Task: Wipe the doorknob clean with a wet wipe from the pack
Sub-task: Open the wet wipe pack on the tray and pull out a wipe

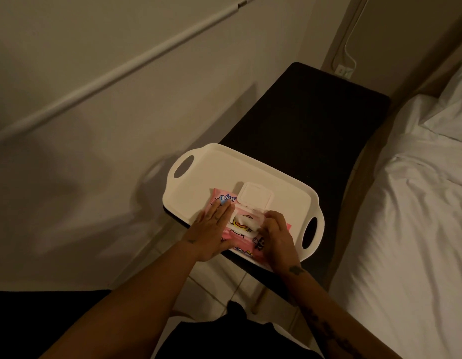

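Black bench beside bed; tray holds open pack.

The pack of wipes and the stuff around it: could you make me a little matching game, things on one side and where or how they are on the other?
Things:
1. pack lid
2. left hand
3. right hand
4. white tray

Descriptions:
A. lies on the dark bench
B. flipped up and open
C. pressed flat on the pink pack
D. fingers curled at the pack's opening, on the white wipe

Pairs: 1-B, 2-C, 3-D, 4-A
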